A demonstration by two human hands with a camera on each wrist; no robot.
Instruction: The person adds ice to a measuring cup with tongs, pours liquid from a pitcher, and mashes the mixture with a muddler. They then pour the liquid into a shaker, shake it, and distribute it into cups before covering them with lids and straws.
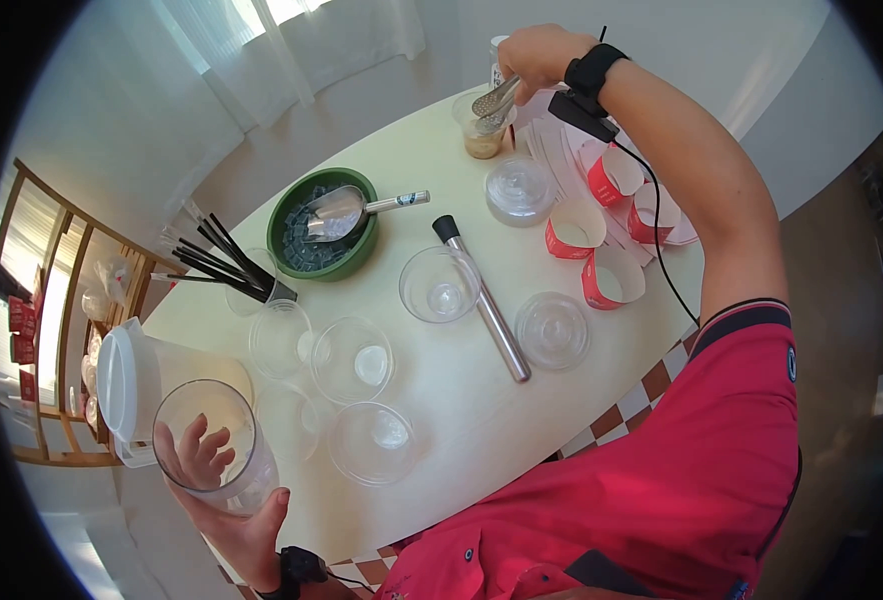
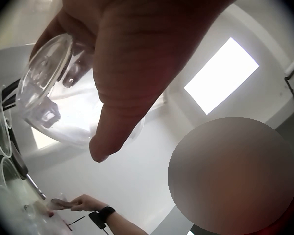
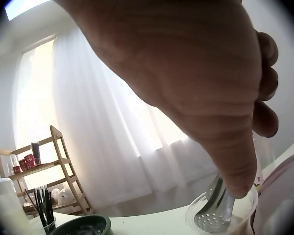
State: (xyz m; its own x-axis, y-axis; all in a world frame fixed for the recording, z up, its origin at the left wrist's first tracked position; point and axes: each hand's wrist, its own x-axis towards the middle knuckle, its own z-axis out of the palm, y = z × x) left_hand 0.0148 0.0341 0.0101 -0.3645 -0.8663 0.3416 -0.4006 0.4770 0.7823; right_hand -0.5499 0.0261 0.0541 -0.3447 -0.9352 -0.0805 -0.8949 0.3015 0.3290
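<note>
My left hand [image 1: 223,522] grips a clear plastic cup [image 1: 259,470] at the near left, fingers behind it and thumb at its near side. In the left wrist view clear chunks like ice cubes [image 2: 50,115] show inside it. At the far edge of the table my right hand [image 1: 541,55] holds metal tongs [image 1: 498,98] with perforated ends. Those ends point down into a clear tub [image 1: 483,143] with something brown at its bottom. From the right wrist view, the perforated tips [image 3: 213,221] sit inside the tub's rim.
A green bowl [image 1: 279,245] holds dark ice cubes and a metal scoop [image 1: 339,214]. Several clear cups [image 1: 353,360] stand mid-table beside a steel muddler [image 1: 496,315]. Red paper sleeves [image 1: 574,228] lie right, black straws [image 1: 223,262] left, near a lidded pitcher [image 1: 131,385].
</note>
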